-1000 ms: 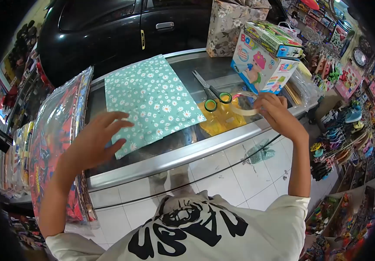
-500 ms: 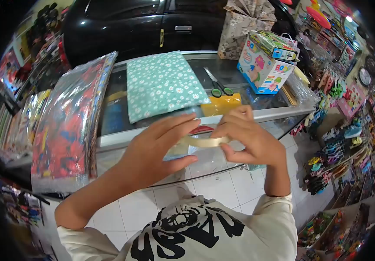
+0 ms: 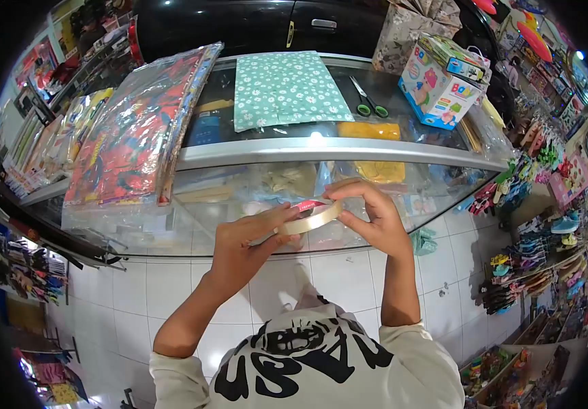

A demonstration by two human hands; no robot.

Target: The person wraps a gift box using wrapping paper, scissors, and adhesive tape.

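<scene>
Both forearms are extended forward, elbows bent and spread. The left hand (image 3: 250, 235) is held in front of the near edge of the desk (image 3: 253, 151), its fingers stretched inward, with the thumb beneath. The right hand (image 3: 374, 217) is raised opposite it, index finger arched and thumb angled inward. Both hands are closed on one roll of tape (image 3: 311, 221) between them.

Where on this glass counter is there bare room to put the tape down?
The glass looks bare between the scissors and toy box, and between the shiny packs and green flowered packet. It's crowded rightward, around the toy box and plastic bag.
</scene>
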